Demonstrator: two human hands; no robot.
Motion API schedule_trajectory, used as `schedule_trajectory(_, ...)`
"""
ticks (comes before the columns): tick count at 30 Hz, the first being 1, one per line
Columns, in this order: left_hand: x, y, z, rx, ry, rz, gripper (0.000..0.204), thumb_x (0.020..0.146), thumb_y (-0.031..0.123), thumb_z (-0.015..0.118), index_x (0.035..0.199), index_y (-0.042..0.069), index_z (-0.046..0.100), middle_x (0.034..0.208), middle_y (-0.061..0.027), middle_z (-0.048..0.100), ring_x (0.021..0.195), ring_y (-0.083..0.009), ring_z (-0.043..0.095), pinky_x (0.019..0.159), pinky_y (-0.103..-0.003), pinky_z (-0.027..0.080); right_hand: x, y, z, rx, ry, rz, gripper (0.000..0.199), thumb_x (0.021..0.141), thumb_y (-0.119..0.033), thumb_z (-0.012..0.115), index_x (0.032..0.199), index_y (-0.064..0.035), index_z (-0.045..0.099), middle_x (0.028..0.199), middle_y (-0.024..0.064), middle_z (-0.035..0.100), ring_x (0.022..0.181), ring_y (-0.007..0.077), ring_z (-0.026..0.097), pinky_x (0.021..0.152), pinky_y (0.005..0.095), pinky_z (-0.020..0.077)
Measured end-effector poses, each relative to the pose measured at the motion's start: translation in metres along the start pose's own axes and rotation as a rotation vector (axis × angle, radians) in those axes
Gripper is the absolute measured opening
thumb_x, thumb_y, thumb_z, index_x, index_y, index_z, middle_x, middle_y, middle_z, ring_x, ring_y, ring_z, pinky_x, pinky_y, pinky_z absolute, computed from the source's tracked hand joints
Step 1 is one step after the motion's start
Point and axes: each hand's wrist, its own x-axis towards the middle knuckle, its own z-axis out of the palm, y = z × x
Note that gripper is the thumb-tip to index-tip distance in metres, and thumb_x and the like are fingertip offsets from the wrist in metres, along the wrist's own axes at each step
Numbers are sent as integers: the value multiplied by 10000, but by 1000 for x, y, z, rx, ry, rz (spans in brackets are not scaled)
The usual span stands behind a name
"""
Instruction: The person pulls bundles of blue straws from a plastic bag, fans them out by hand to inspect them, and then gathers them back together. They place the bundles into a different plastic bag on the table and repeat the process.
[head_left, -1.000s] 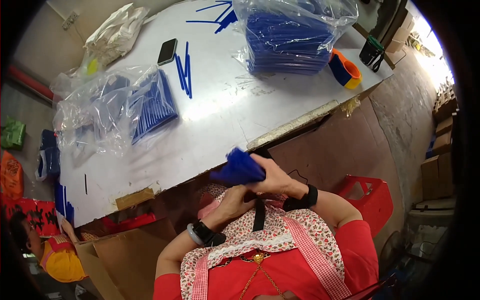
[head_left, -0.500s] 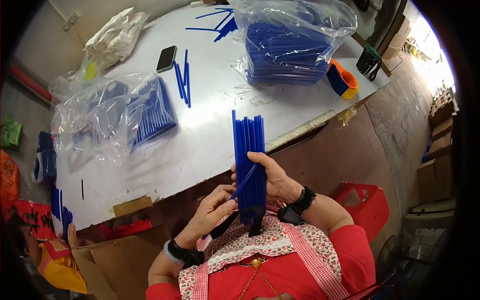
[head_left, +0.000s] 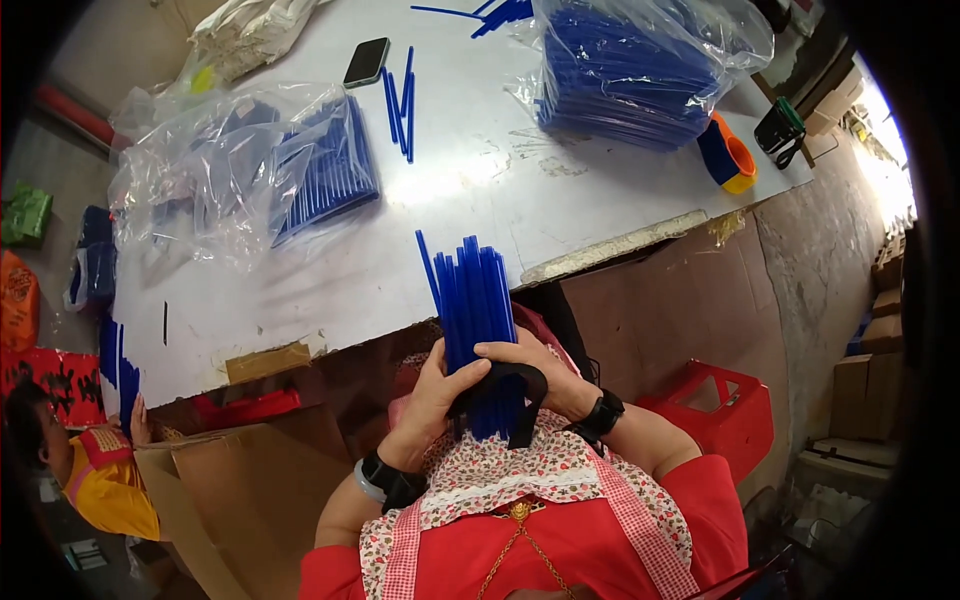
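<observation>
At lower centre of the frame, the bundle of long, thin, glossy blue plastic sticks (head_left: pixel 478 320) stands near upright, tips fanning slightly toward the white counter (head_left: pixel 330 290). The left hand (head_left: pixel 436 395) cups the bundle's side, fingers closed on it. The right hand (head_left: pixel 540 370) lies over the other side, its grip clamped on the sticks where a black band (head_left: pixel 510 385) loops around them. Held vertically, the sticks square up at their ends.

Upper right: a crinkled clear plastic bag of stacked blue sticks (head_left: pixel 630 70). Left of centre: a second clear bag, partly emptied (head_left: pixel 260 170). Loose blue sticks (head_left: pixel 400 100) lie beside a flat black phone (head_left: pixel 366 62).
</observation>
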Motion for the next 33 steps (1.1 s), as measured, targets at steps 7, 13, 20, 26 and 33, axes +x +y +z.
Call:
schedule_trajectory(7,-1,59,-12,84,-118,10,482,833,110,702,1256,18,490,1135,-54,592,1030,-133,561,919,-271,445,16,-17,37,-316,-6,-264,409,845,-146,629,1183,50,507,1023,88,607,906,130,574,817,278,477)
schedule_trajectory(13,0,205,-10,264,-140,607,418,870,108,653,1244,-2,503,1136,-79,611,1013,-159,598,886,-291,492,35,-158,147,-414,-382,-696,320,842,-141,648,1095,39,572,953,88,646,857,139,628,761,276,525)
schedule_trajectory(20,-20,215,8,317,-67,475,338,851,68,658,1170,5,562,1088,-63,636,955,-135,621,840,-283,516,14,-157,149,-211,-383,-482,291,850,-130,638,1095,22,599,954,91,659,828,147,646,740,279,540)
schedule_trajectory(26,-4,34,-17,-111,-10,-78,382,828,11,659,1193,8,547,1107,-79,630,976,-167,618,880,-308,500,12,-20,31,38,-100,-4,338,865,-105,619,1176,11,550,1089,103,626,939,153,621,831,301,525)
schedule_trajectory(33,-6,-7,-25,-389,88,-205,353,849,52,643,1188,11,555,1131,-97,625,1009,-187,610,919,-337,484,-2,4,0,229,-40,130,360,876,-120,626,1199,0,525,1120,110,622,986,176,627,873,333,531)
